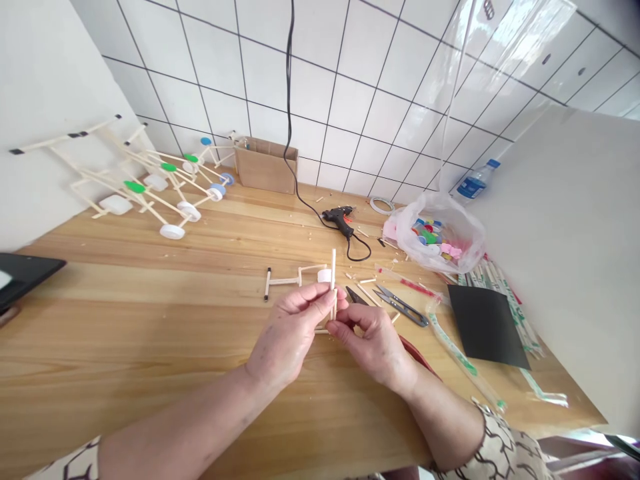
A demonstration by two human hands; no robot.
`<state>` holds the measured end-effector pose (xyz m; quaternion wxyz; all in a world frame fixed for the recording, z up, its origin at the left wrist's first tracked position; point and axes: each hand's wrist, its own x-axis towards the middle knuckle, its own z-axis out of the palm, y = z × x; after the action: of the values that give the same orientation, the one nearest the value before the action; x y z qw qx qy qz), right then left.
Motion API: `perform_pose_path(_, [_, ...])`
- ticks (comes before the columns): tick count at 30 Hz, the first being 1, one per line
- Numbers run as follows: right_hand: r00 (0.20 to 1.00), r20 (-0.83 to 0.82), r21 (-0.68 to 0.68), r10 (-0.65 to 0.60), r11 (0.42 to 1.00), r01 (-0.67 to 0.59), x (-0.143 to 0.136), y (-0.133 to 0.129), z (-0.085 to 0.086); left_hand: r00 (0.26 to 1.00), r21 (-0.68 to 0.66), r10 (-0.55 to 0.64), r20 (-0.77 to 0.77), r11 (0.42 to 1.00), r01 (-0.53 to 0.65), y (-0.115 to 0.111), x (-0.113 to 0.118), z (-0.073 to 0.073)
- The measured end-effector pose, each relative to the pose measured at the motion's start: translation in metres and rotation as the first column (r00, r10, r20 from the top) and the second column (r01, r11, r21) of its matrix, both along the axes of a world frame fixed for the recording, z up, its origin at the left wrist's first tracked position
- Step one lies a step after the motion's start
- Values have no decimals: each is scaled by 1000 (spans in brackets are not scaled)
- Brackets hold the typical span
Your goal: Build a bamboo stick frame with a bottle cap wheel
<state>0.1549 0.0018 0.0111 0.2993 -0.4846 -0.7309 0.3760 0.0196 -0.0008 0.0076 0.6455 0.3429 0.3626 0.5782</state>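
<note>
My left hand (297, 323) pinches a pale wooden stick (333, 267) that stands upright in front of me. Lower down, the fingertips of my right hand (375, 340) close on the same stick, with what looks like a second stick alongside it. Just behind my hands lies a small stick frame (285, 281) with black ends on its crossbar, and a white bottle cap (325, 275) shows beside the stick. Thread snips (403, 307) and a dark-jawed tool (356, 296) lie to the right of my right hand. My fingers partly hide the stick's lower end.
Stick models (150, 180) with cap wheels stand at the back left beside a cardboard box (267, 165). A black glue gun (343, 219) trails its cable. On the right are a plastic bag (475, 233) of coloured caps, a water bottle (477, 181), black card (487, 323) and wrapped sticks (515, 303).
</note>
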Motion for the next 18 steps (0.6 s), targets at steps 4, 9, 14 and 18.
perform_pose_path(4, [995, 65, 55, 76, 995, -80, 2, 2, 8, 998, 60, 12, -62, 998, -8, 3, -4, -1])
perform_pose_path(9, [964, 267, 256, -22, 965, -49, 18, -1, 35, 991, 34, 43, -128, 999, -39, 8, -9, 1])
perform_pose_path(14, [802, 573, 323, -170, 946, -31, 56, -25, 31, 991, -25, -30, -133, 999, 27, 10, -9, 2])
perform_pose_path(18, [698, 678, 389, -231, 918, -74, 81, -46, 3, 986, -68, -103, -131, 993, 95, 10, -9, 0])
